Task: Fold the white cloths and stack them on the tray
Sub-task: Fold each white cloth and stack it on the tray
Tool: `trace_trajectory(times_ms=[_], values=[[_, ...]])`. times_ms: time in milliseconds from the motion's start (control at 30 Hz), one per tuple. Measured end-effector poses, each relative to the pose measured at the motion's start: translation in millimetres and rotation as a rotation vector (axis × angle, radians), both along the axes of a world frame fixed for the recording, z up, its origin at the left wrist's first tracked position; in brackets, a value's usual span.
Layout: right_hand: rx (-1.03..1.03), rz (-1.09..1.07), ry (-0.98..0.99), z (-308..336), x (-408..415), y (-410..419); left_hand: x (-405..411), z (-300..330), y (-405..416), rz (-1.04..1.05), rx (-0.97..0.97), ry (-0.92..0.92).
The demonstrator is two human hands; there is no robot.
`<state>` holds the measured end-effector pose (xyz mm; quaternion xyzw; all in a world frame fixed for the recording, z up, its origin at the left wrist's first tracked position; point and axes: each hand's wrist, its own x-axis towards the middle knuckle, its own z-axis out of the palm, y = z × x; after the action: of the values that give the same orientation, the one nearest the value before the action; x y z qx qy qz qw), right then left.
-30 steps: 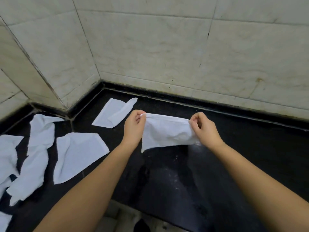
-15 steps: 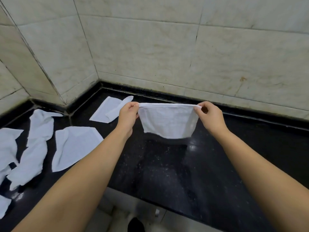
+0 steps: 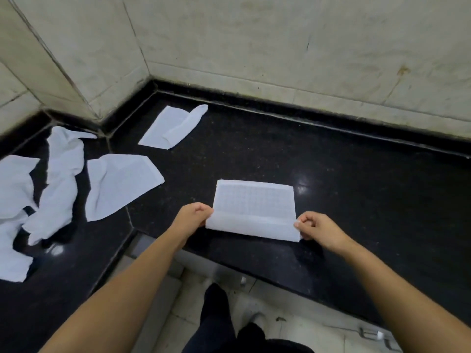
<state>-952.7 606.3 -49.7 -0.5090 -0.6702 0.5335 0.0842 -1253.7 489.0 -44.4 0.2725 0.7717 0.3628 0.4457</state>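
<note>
The white cloth (image 3: 254,207), held stretched in the air a moment ago, now lies on the black counter (image 3: 356,187) with the left hand (image 3: 193,216) and right hand (image 3: 316,229) pinching its near corners, ready for a fold (no tray in view).

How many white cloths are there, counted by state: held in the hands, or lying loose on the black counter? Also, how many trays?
held cloth, pinched by the left hand and right hand: 1
loose cloths on the black counter: 4, perhaps more; the frame edge cuts the left pile
Trays: 0 in view
Total: at least 5 cloths
</note>
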Motion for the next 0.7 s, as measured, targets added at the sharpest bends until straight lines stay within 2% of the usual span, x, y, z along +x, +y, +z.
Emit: trace_trajectory(times_ms=[100, 267, 433, 700], values=[[0.050, -0.063, -0.032, 1, -11, 7, -1, 0, 11, 0.005, 0.018, 0.056], [0.259, -0.215, -0.166, 8, -36, 37, -6, 4, 60, -0.001, 0.085, 0.207], [0.246, -0.292, -0.255, 6, -55, 63, -9, -3, 103, -0.090, 0.015, 0.374], [0.317, -0.225, -0.490, -10, -64, 73, -13, -23, 114, -0.234, -0.080, 0.679]])
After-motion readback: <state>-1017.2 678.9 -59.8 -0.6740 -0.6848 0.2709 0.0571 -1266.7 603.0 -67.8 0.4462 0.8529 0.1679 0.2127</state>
